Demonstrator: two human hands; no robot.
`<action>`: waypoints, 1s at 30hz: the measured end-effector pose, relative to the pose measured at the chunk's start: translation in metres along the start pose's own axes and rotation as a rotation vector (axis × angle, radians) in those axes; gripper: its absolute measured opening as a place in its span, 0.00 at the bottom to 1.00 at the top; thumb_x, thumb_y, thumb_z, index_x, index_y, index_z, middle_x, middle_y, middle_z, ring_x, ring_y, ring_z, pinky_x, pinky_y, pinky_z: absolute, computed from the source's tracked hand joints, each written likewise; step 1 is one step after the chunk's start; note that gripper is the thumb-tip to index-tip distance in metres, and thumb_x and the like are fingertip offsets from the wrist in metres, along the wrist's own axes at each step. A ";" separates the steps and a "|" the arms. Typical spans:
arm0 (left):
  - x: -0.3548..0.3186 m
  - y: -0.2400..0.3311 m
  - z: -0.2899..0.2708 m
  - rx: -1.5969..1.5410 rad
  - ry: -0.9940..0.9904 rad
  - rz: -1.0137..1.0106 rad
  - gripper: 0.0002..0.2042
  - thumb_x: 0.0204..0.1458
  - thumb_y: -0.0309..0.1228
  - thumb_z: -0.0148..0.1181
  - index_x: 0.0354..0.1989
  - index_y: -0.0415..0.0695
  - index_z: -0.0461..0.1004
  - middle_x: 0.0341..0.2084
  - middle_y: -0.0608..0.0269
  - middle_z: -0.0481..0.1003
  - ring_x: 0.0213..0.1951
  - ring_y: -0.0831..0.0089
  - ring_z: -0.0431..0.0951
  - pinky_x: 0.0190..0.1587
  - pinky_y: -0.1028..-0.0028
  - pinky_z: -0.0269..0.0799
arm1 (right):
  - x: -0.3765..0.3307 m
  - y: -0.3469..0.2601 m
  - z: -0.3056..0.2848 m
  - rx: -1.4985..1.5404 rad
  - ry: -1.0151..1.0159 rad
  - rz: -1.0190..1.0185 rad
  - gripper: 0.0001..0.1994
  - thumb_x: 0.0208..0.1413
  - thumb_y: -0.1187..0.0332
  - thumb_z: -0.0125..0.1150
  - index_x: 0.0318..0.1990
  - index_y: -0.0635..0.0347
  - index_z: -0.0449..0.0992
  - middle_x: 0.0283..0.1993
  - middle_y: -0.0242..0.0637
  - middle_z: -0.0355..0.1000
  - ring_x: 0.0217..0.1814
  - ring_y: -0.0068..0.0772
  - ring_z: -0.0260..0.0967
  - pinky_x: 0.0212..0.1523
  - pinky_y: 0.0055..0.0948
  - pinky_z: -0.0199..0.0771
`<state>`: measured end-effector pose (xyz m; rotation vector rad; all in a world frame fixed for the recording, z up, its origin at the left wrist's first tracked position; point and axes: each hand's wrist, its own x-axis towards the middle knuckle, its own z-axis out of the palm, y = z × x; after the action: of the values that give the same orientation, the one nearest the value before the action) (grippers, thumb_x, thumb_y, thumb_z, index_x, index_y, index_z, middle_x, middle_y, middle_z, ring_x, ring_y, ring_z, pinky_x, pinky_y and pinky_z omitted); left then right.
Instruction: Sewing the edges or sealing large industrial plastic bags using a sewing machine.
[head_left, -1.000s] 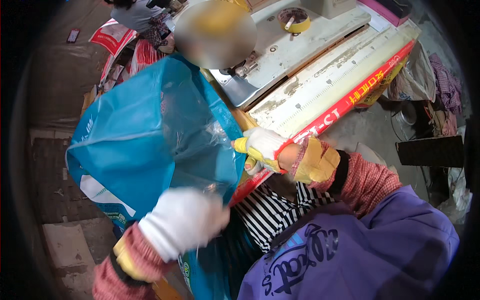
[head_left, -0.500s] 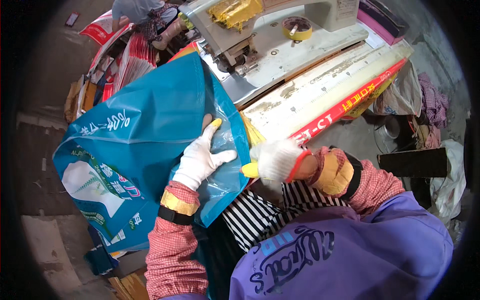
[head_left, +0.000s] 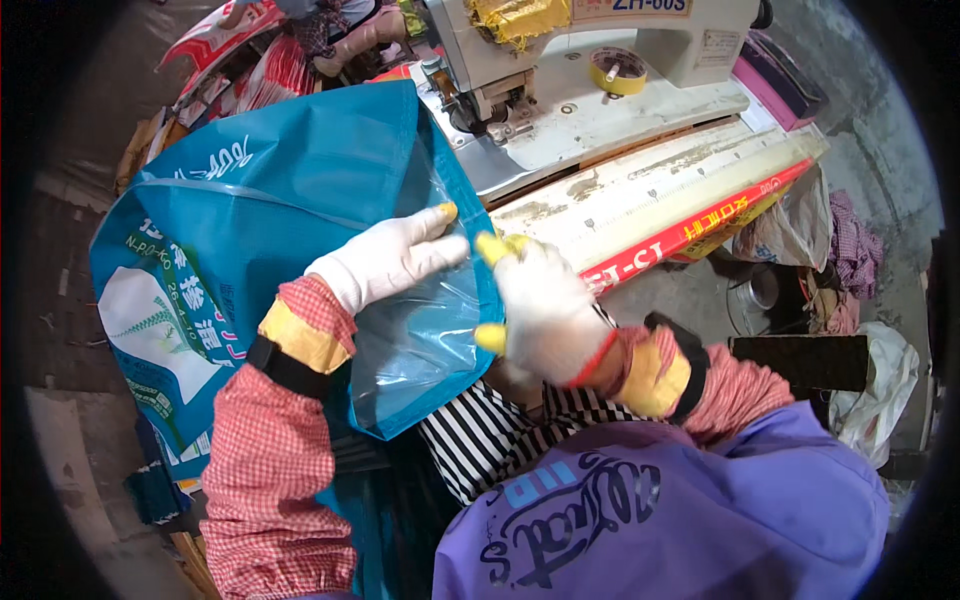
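A large blue plastic woven bag (head_left: 290, 150) lies across my lap and to the left, its mouth turned to the right. Clear plastic liner (head_left: 420, 345) shows inside the mouth. My left hand (head_left: 385, 262), in a white glove with yellow fingertips, rests on the liner with fingers stretched out. At the bag's right rim is my right hand (head_left: 550, 312), gloved alike; its yellow thumb and fingertip are spread apart and touch or nearly touch the hem. Beyond the bag's mouth stands a white sewing machine (head_left: 650, 50), its needle area close to the bag's top corner.
A yellow tape roll (head_left: 617, 72) lies on the machine bed. Along the table's near edge runs a red printed strip (head_left: 690, 235). Stacked red-and-white bags (head_left: 280, 80) sit at the far left, near another person. A dark box (head_left: 780, 75) stands far right.
My right hand has opened from a closed grip at the hem and moved up slightly. The left hand has shifted up and left, and the bag's mouth shows more liner.
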<state>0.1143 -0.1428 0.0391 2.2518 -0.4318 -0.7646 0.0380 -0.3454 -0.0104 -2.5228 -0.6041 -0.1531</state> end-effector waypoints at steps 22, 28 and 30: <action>0.033 0.027 0.032 0.765 -0.081 -0.309 0.48 0.40 0.47 0.71 0.69 0.59 0.48 0.70 0.42 0.31 0.66 0.29 0.40 0.67 0.48 0.45 | -0.059 0.026 0.014 0.730 -0.304 -0.454 0.12 0.52 0.62 0.64 0.38 0.60 0.75 0.40 0.43 0.73 0.42 0.45 0.72 0.43 0.34 0.72; 0.031 0.023 0.030 0.744 -0.059 -0.289 0.51 0.34 0.49 0.74 0.69 0.60 0.50 0.70 0.47 0.30 0.66 0.28 0.38 0.68 0.48 0.44 | 0.004 0.057 -0.016 0.772 -0.290 -0.456 0.08 0.46 0.70 0.65 0.35 0.59 0.77 0.39 0.39 0.74 0.40 0.43 0.72 0.42 0.34 0.73; 0.032 0.025 0.030 0.740 -0.070 -0.320 0.53 0.32 0.49 0.76 0.69 0.59 0.50 0.70 0.48 0.30 0.66 0.28 0.38 0.68 0.47 0.44 | 0.032 0.062 -0.017 0.109 -0.186 -0.732 0.09 0.45 0.67 0.63 0.34 0.56 0.77 0.42 0.35 0.75 0.42 0.42 0.71 0.44 0.35 0.73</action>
<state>0.1178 -0.1920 0.0270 3.0440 -0.4402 -0.9553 0.0946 -0.3886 -0.0185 -2.1117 -1.5433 -0.1402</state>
